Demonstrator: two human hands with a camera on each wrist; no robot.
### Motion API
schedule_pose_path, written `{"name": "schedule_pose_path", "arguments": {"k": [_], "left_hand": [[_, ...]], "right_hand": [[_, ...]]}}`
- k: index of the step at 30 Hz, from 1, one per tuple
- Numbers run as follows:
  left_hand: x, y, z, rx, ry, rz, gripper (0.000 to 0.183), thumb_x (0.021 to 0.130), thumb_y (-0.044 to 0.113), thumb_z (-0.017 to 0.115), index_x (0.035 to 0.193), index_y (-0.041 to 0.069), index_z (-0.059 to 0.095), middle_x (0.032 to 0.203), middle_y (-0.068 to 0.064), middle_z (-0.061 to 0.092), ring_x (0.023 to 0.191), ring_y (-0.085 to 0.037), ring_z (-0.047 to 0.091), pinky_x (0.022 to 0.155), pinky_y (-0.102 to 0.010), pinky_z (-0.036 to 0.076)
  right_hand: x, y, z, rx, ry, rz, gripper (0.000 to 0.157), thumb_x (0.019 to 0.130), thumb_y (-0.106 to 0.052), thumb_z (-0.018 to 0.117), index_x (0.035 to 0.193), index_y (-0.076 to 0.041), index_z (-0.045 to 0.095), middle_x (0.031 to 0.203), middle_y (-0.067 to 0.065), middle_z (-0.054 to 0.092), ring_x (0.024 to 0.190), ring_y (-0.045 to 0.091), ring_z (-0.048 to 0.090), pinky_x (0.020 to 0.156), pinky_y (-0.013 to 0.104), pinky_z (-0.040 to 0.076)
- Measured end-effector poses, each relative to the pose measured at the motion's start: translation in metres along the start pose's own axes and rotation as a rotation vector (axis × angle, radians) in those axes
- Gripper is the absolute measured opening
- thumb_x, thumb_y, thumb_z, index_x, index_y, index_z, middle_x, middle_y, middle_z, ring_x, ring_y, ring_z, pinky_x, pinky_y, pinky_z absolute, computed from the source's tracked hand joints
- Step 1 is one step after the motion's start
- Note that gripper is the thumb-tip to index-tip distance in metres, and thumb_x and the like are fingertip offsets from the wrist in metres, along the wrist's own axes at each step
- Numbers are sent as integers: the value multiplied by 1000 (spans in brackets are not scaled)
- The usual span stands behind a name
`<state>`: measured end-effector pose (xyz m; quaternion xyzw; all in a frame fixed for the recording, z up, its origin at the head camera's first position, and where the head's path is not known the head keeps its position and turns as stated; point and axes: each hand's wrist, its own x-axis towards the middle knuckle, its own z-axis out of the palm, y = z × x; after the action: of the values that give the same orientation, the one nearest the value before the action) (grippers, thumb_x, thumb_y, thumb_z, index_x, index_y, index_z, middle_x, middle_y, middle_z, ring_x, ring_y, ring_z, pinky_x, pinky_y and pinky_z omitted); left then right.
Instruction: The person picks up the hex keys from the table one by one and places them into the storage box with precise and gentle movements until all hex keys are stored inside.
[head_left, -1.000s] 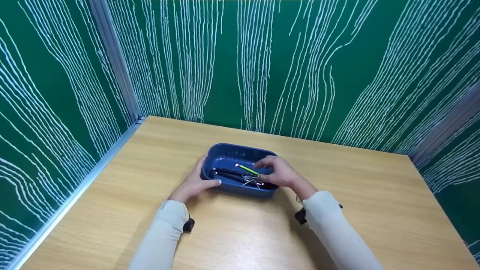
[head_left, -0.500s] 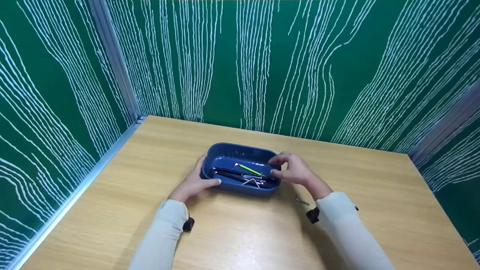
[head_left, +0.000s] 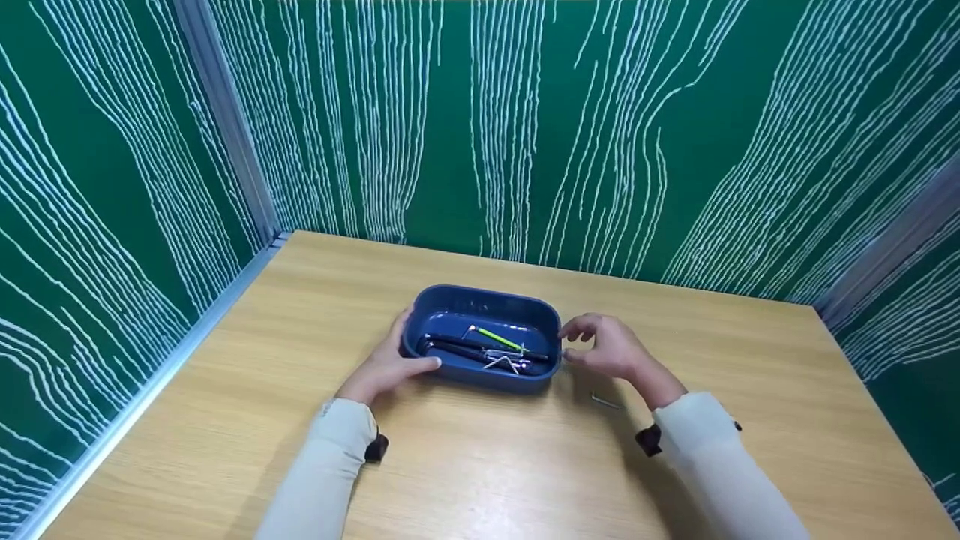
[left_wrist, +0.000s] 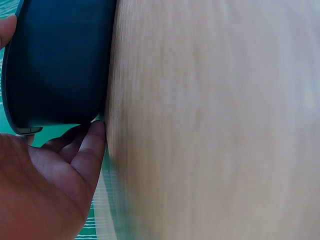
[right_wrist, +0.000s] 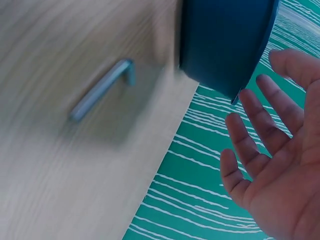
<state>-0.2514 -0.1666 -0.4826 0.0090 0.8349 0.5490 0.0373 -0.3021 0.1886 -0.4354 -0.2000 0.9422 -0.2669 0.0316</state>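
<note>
A dark blue rounded box (head_left: 480, 379) sits on the wooden table. My left hand (head_left: 384, 367) holds its left end, thumb on the front rim and fingers along the end wall; the left wrist view shows those fingers (left_wrist: 89, 150) low against the wall. Inside lie long black tools (head_left: 459, 346), a lime-green stick with a metal end (head_left: 496, 337) and bent silver pieces (head_left: 502, 363). My right hand (head_left: 611, 349), holding nothing, is just outside the right end, its fingers loosely bent by the rim. Below it on the table lies an L-shaped hex key (right_wrist: 101, 91).
The wooden table (head_left: 465, 472) ends at green walls (head_left: 450, 150) with white wavy lines at the back and sides. A metal post (head_left: 232, 120) stands at the back left corner. Both wrists carry small black devices (head_left: 377, 448).
My right hand has drawn out of the box, rightward past its rim. The hex key on the table, earlier hidden by the wrist, now shows. My left hand and the box have stayed put.
</note>
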Motion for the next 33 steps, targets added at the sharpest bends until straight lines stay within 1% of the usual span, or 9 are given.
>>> {"name": "schedule_pose_path", "arguments": {"k": [4, 9, 15, 18, 23, 27, 30, 33], "left_hand": [[0, 0, 0, -10, -4, -2, 95, 64, 38, 75, 135, 45, 12, 141, 6, 24, 128, -22, 25, 104, -51, 18], [0, -1, -1, -20, -2, 6, 95, 63, 39, 75, 135, 45, 13, 141, 7, 25, 127, -21, 25, 104, -51, 19], [0, -1, 0, 38, 5, -34, 94, 63, 43, 74, 133, 49, 11, 141, 4, 25, 127, -23, 26, 102, -53, 21], [0, -1, 1, 53, 8, -46, 94, 63, 43, 74, 133, 50, 11, 141, 4, 26, 126, -23, 27, 102, -52, 22], [-1, 0, 0, 46, 7, -50, 93, 63, 44, 74, 132, 51, 11, 141, 4, 25, 126, -24, 27, 101, -53, 22], [-2, 1, 0, 39, 6, -64, 94, 63, 44, 74, 131, 53, 10, 142, 6, 23, 126, -24, 26, 101, -54, 22], [-2, 1, 0, 31, 1, -64, 95, 61, 46, 74, 131, 53, 10, 142, 8, 22, 127, -23, 25, 101, -55, 21], [-1, 0, 1, 24, -1, -58, 95, 60, 47, 74, 131, 53, 10, 142, 8, 22, 127, -23, 25, 101, -55, 22]], "right_hand": [[-5, 6, -1, -15, 11, 4, 21, 70, -30, 69, 90, -26, 64, 92, -2, 62, 86, 18, 51, 75, 34, 45], [-13, 14, 0, -37, -9, 14, 25, 71, -30, 69, 94, -23, 64, 90, -3, 61, 83, 16, 50, 73, 33, 45], [-25, 25, 2, -67, -55, 28, 24, 70, -24, 66, 94, -21, 64, 82, -7, 58, 74, 15, 51, 64, 27, 45], [-32, 31, 1, -80, -68, 27, 23, 69, -23, 66, 92, -21, 64, 79, -7, 58, 71, 15, 51, 62, 26, 44], [-42, 41, 3, -89, -82, 53, 24, 67, -31, 73, 89, -26, 64, 76, -9, 57, 70, 14, 51, 63, 26, 44], [-47, 46, 6, -65, -101, 90, 25, 65, -39, 74, 85, -30, 63, 75, -9, 57, 70, 14, 52, 62, 26, 44], [-50, 49, 8, -46, -116, 101, 22, 65, -41, 74, 81, -31, 62, 73, -9, 58, 68, 14, 52, 61, 26, 44], [-53, 50, 10, -41, -125, 120, 18, 65, -39, 74, 77, -31, 63, 71, -9, 59, 66, 14, 52, 60, 26, 45]]}}
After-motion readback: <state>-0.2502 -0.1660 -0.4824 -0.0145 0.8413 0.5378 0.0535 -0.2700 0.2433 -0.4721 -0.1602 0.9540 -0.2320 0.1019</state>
